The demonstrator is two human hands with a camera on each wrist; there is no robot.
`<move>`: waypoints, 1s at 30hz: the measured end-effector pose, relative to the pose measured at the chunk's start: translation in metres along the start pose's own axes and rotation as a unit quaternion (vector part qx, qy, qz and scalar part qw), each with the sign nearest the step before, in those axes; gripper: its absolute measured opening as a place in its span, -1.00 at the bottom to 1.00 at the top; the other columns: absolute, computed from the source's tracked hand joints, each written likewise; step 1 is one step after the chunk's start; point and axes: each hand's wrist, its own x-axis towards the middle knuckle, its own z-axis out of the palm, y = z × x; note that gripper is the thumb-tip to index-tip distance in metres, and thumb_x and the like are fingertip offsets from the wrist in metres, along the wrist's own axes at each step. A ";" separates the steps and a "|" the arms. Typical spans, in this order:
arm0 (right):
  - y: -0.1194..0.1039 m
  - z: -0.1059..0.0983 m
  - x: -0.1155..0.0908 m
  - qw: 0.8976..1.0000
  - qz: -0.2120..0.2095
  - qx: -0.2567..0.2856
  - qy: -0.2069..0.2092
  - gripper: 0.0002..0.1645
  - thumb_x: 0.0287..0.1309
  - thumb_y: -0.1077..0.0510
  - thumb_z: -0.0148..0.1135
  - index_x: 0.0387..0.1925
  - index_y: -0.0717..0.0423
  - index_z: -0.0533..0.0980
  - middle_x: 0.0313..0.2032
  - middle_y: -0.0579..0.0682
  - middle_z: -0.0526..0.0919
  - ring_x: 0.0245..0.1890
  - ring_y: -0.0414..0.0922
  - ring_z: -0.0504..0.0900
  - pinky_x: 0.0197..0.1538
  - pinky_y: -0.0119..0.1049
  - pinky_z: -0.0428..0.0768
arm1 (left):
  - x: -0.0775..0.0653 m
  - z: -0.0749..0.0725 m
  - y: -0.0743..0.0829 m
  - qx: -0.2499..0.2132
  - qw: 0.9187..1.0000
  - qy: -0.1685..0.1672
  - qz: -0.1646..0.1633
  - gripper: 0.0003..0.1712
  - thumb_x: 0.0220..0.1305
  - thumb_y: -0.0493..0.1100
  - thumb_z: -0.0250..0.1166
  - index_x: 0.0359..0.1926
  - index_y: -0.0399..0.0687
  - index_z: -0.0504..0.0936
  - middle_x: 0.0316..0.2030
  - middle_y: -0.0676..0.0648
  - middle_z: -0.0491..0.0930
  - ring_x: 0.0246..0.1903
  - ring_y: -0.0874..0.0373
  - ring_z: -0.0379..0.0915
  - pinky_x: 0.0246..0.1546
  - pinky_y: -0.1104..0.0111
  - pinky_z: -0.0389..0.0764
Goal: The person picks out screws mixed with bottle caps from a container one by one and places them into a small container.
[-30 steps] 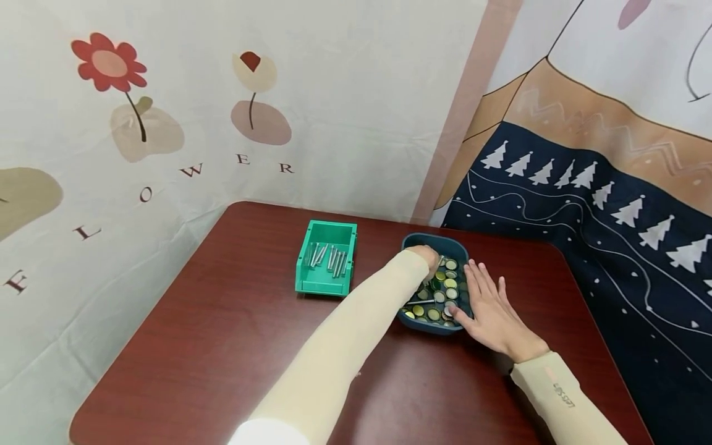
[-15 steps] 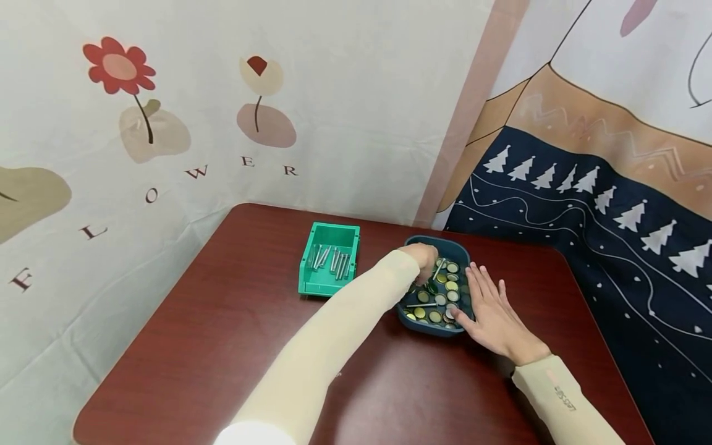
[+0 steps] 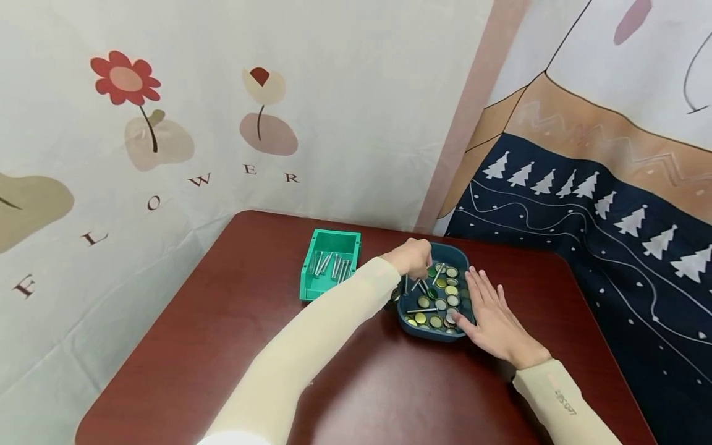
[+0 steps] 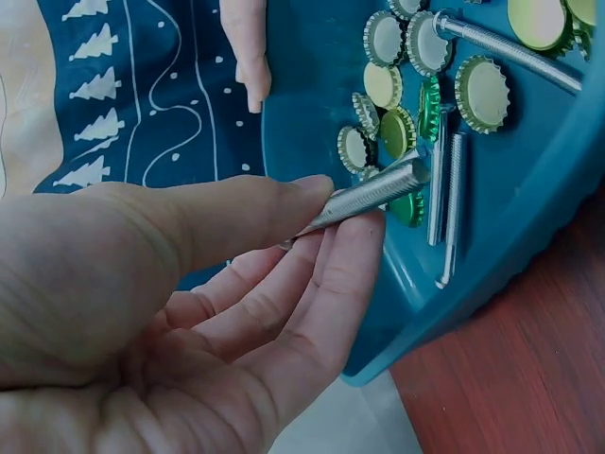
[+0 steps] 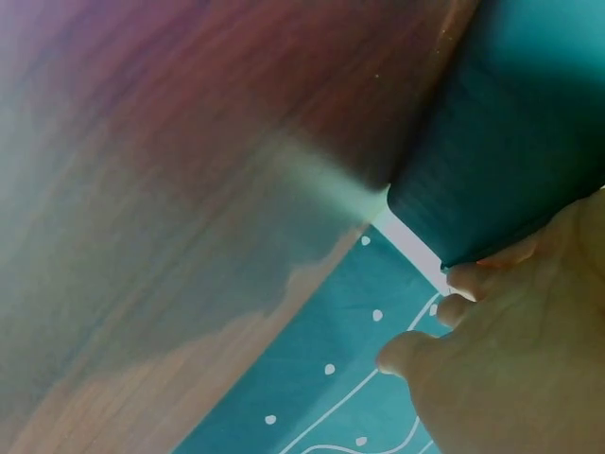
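Observation:
My left hand (image 3: 410,256) is over the left side of the dark blue tub (image 3: 433,334). In the left wrist view its thumb and fingers pinch a silver threaded bolt (image 4: 373,192); a second metal edge shows just behind it, and I cannot tell if that is another bolt. Below lie bottle caps (image 4: 482,94) in gold, silver and green, mixed with several loose bolts (image 4: 455,203). My right hand (image 3: 500,321) rests against the tub's right side, fingers straight along the wall and thumb over the near right rim.
Left of the tub stands a green bin (image 3: 308,289) holding several silver bolts (image 3: 340,267). Both containers are on a dark red table (image 3: 367,377), near its back edge. A printed cloth (image 3: 356,123) hangs behind.
My left hand has risen and moved left within the tub, uncovering more caps and bolts, and now holds a bolt up. My right hand stays against the tub.

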 end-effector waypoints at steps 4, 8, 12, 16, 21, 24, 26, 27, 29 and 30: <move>0.001 0.003 0.000 1.000 0.001 -0.001 0.000 0.24 0.70 -0.33 0.24 0.91 0.26 -0.11 0.92 0.29 -0.13 0.91 0.43 -0.18 0.77 0.70 -0.11 | -0.006 -0.001 -0.006 -0.014 1.000 0.024 0.000 -0.72 0.55 -0.30 0.56 0.20 -0.20 0.83 0.15 -0.14 0.87 -0.26 0.13 0.84 0.15 0.24 0.88; 0.001 0.004 0.000 1.000 0.002 0.005 0.001 0.24 0.70 -0.34 0.23 0.92 0.24 -0.12 0.92 0.29 -0.14 0.91 0.43 -0.18 0.77 0.71 -0.14 | -0.010 -0.004 -0.012 -0.034 0.999 0.038 -0.003 -0.76 0.55 -0.30 0.56 0.16 -0.17 0.81 -0.02 -0.14 0.85 -0.32 0.15 0.79 0.14 0.21 0.87; 0.000 0.003 -0.001 1.000 0.001 0.005 0.000 0.24 0.70 -0.35 0.23 0.92 0.24 -0.12 0.92 0.29 -0.14 0.91 0.43 -0.18 0.77 0.71 -0.13 | -0.014 -0.009 -0.017 -0.043 0.997 0.065 0.011 -0.80 0.53 -0.30 0.55 0.09 -0.16 0.82 -0.08 -0.12 0.80 -0.23 0.12 0.71 0.01 0.26 0.81; 0.000 0.001 0.000 1.000 -0.005 0.001 0.004 0.24 0.70 -0.36 0.23 0.91 0.26 -0.09 0.92 0.30 -0.11 0.91 0.43 -0.17 0.76 0.72 -0.09 | -0.021 -0.015 -0.023 -0.070 0.995 0.073 0.009 -0.83 0.54 -0.28 0.54 0.08 -0.16 0.81 -0.12 -0.11 0.77 -0.19 0.10 0.64 -0.07 0.27 0.78; -0.001 -0.001 0.000 1.000 -0.010 0.002 0.004 0.24 0.71 -0.36 0.22 0.91 0.27 -0.10 0.91 0.30 -0.11 0.91 0.44 -0.15 0.76 0.72 -0.08 | -0.030 -0.021 -0.031 -0.112 0.992 0.060 -0.005 -0.86 0.60 -0.27 0.49 0.08 -0.15 0.78 -0.15 -0.13 0.83 -0.29 0.10 0.72 -0.12 0.25 0.88; -0.001 -0.002 -0.001 1.000 -0.007 0.004 0.004 0.24 0.70 -0.35 0.23 0.91 0.27 -0.10 0.91 0.31 -0.11 0.91 0.43 -0.16 0.76 0.72 -0.08 | -0.035 -0.025 -0.036 -0.126 0.990 0.057 -0.005 -0.87 0.62 -0.27 0.48 0.08 -0.14 0.76 -0.12 -0.18 0.87 -0.28 0.05 0.80 -0.18 0.29 0.89; -0.001 -0.002 -0.001 1.000 -0.005 0.005 0.004 0.24 0.70 -0.34 0.24 0.91 0.27 -0.09 0.92 0.30 -0.11 0.91 0.43 -0.16 0.76 0.72 -0.09 | -0.038 -0.028 -0.040 -0.131 0.990 0.057 -0.006 -0.87 0.63 -0.26 0.48 0.09 -0.14 0.76 -0.09 -0.21 0.89 -0.24 -0.01 0.86 -0.20 0.28 0.91; 0.000 -0.002 -0.001 1.000 -0.005 0.005 0.004 0.24 0.71 -0.34 0.24 0.91 0.27 -0.10 0.92 0.30 -0.12 0.91 0.43 -0.16 0.76 0.72 -0.09 | -0.040 -0.029 -0.042 -0.132 0.990 0.058 -0.009 -0.85 0.63 -0.26 0.48 0.10 -0.15 0.76 -0.08 -0.22 0.89 -0.23 -0.03 0.88 -0.20 0.27 0.92; 0.000 -0.002 -0.002 1.000 -0.003 0.005 0.003 0.24 0.71 -0.34 0.24 0.91 0.26 -0.10 0.92 0.30 -0.12 0.91 0.43 -0.16 0.76 0.71 -0.09 | -0.043 -0.032 -0.047 -0.134 0.989 0.059 -0.012 -0.82 0.63 -0.27 0.48 0.14 -0.19 0.76 -0.05 -0.25 0.89 -0.20 -0.06 0.89 -0.18 0.21 0.94; 0.000 -0.001 -0.001 1.000 -0.004 0.006 0.003 0.24 0.71 -0.34 0.24 0.91 0.26 -0.10 0.92 0.30 -0.12 0.91 0.43 -0.16 0.76 0.71 -0.09 | -0.045 -0.033 -0.049 -0.135 0.989 0.061 -0.014 -0.80 0.63 -0.28 0.47 0.15 -0.22 0.76 -0.04 -0.25 0.89 -0.21 -0.06 0.89 -0.16 0.18 0.95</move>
